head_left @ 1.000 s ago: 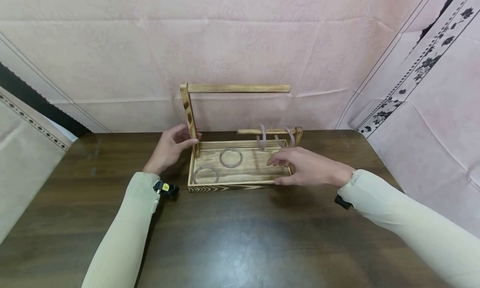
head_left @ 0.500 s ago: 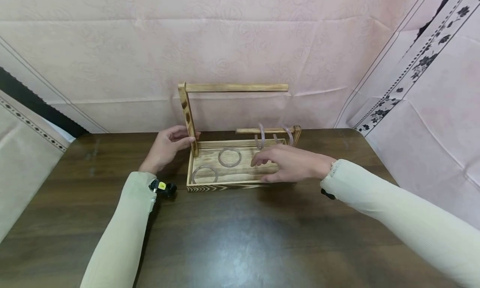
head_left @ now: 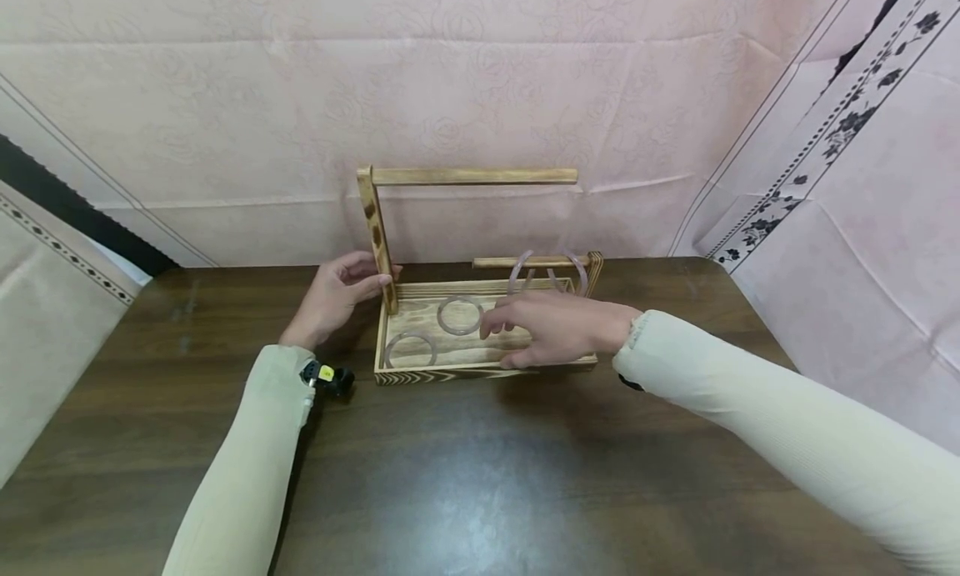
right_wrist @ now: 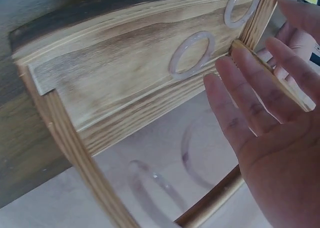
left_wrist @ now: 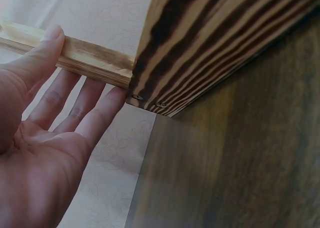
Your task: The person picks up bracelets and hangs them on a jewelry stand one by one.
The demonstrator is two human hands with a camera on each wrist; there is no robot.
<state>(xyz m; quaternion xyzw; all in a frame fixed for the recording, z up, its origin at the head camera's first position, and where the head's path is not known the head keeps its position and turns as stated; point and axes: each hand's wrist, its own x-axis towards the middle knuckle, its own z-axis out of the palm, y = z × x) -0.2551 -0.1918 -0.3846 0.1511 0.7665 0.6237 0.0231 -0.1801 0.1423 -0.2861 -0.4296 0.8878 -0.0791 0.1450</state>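
Note:
My left hand grips the tall left post of a wooden stand, thumb on one side and fingers on the other. In the left wrist view, that post meets the striped side of the tray. My right hand hovers over the right half of the wooden tray, fingers slightly bent with nothing held. Near its fingertips lies a clear bangle on the tray floor. Another bangle lies at the front left. Two more, one a pale bangle, hang on the short lower bar.
A long upper bar runs right from the tall post, its right end free. The short right post carries the lower bar. Behind the dark wooden table hangs a pale patterned cloth.
My right hand has moved left across the tray from its right end toward the middle bangle. The left bangle on the lower bar has turned. My left hand keeps its grip.

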